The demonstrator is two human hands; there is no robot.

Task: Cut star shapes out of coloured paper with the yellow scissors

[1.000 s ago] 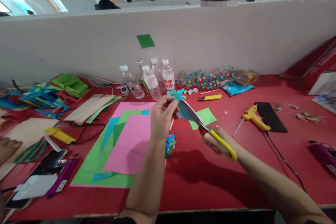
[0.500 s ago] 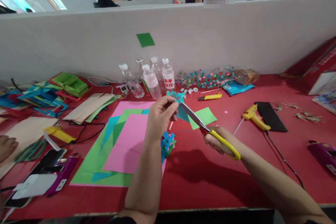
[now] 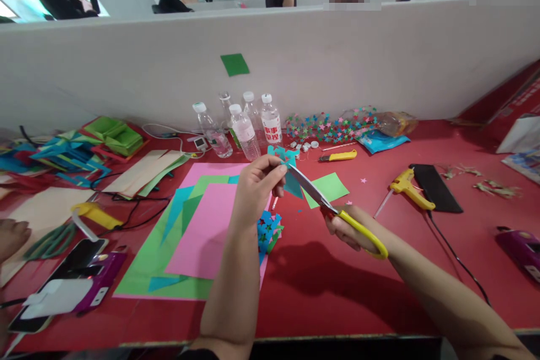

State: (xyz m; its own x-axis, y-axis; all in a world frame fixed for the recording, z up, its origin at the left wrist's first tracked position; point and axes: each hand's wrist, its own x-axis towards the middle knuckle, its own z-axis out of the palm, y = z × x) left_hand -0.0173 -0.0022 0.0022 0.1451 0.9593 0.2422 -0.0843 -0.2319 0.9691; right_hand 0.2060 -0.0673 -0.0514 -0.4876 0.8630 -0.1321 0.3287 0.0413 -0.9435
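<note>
Near the middle of the view, my left hand [image 3: 264, 183] pinches a piece of light-blue paper [image 3: 293, 184] with cut edges, held above the table. My right hand [image 3: 348, 225] is wrapped round the yellow handles of a pair of scissors [image 3: 361, 230]. The blades point up and left, and their tips meet the blue paper beside my left fingertips. Under and right of the paper, a green sheet [image 3: 331, 188] lies on the red table. Blue scraps with star-shaped holes [image 3: 265, 230] lie behind my left forearm, next to stacked coloured sheets [image 3: 202, 236].
Plastic bottles [image 3: 245, 134] stand by the wall, beside a star-covered bottle [image 3: 331, 125]. A yellow cutter [image 3: 338, 156] lies in front. A glue gun [image 3: 411, 188] with a cord is at right. Another person's hand [image 3: 13, 238] rests at far left near green scissors [image 3: 50, 242].
The blue paper's lower part has shifted slightly between my left hand and the blades. My hands have barely moved. In the background, a person has moved left and another appears at the upper left.
</note>
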